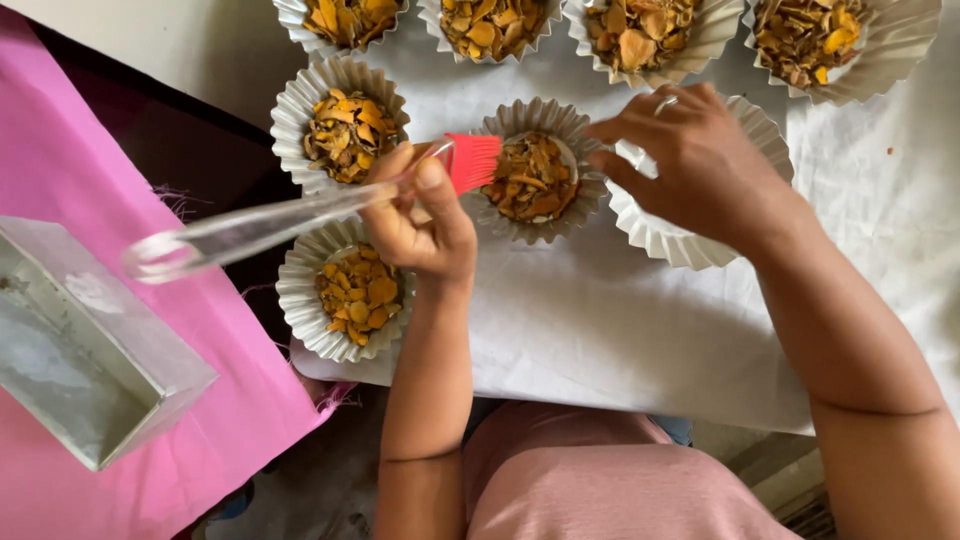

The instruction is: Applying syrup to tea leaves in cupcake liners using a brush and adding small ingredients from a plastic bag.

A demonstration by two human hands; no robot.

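My left hand [425, 225] grips a pastry brush with a clear handle [250, 228] and a red silicone head [470, 162]. The brush head rests at the left rim of a white fluted cup [530, 120] filled with dried orange-yellow slices. My right hand [695, 165] lies over a neighbouring fluted cup [670, 240], its fingers curled on that cup's left rim and close to the middle cup. What is inside the covered cup is hidden. A ring shows on one finger of my right hand.
More fluted cups of dried slices stand around: one at upper left [340, 130], one below it [345, 295], several along the top edge [640, 35]. All sit on a white sheet [620, 330]. A grey rectangular metal tin [80, 350] lies on pink cloth [60, 150] at left.
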